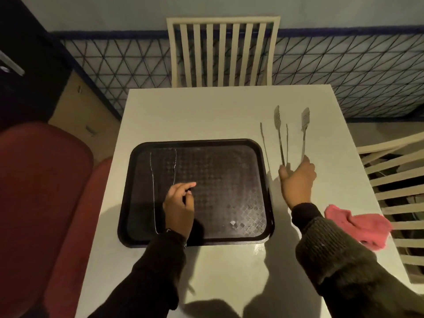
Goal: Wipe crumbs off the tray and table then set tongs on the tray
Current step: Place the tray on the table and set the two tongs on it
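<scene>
A dark textured tray (259, 203) lies on the white table (183, 111). On its left part rests a thin wire pair of tongs (153, 191). My left hand (179, 207) hovers over the tray just right of those tongs, fingers loosely curled and holding nothing. To the right of the tray my right hand (298, 180) grips the handle end of slotted metal tongs (278, 129), whose two blades point away from me. Beside them on the table lies another thin pair of tongs (263, 143). A small pale speck (233, 224) sits near the tray's front right corner.
A crumpled pink cloth (358, 228) lies at the table's right edge beside my right sleeve. A pale slatted chair (220, 53) stands at the far side and another (399, 198) at the right. A red seat (41, 191) is on the left.
</scene>
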A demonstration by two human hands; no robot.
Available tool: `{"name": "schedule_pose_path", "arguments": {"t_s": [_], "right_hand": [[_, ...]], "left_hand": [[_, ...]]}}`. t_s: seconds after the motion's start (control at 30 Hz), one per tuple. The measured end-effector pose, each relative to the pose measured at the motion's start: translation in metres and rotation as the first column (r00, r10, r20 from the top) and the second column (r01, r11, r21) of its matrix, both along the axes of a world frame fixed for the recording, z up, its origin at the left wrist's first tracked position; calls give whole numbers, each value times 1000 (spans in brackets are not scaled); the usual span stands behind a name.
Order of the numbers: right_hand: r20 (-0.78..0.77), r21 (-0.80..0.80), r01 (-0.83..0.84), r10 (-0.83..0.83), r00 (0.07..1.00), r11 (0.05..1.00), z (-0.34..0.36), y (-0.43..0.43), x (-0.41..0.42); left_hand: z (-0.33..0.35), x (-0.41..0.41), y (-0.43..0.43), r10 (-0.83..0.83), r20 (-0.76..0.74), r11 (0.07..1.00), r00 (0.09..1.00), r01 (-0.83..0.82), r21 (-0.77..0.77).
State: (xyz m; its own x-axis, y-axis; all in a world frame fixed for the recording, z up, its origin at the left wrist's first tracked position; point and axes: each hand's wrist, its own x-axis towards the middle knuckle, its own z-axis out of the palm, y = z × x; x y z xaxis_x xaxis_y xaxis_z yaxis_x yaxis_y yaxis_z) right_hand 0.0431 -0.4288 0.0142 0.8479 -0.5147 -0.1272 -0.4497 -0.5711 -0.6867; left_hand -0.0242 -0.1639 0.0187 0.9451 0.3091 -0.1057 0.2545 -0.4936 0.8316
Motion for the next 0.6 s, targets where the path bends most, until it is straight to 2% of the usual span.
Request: {"name": "schedule_pose_path", "arguments": {"t_s": [0.13,0.37,0.47,0.6], "right_hand": [[-13,36,-88,89,996,995,14,66,-40],[-184,-39,-214,204,962,976,3,149,-70],[-233,-50,-202,185,955,978,-5,165,-72],[-260,-91,-206,176,949,974,-18,176,-75]], "left_hand": [[-6,-14,37,82,15,996,997,-82,23],[-20,-19,66,206,-171,977,963,-193,88],[-28,-18,72,200,-270,977,942,-172,125],[-38,-19,78,179,-321,972,930,-117,205]]}}
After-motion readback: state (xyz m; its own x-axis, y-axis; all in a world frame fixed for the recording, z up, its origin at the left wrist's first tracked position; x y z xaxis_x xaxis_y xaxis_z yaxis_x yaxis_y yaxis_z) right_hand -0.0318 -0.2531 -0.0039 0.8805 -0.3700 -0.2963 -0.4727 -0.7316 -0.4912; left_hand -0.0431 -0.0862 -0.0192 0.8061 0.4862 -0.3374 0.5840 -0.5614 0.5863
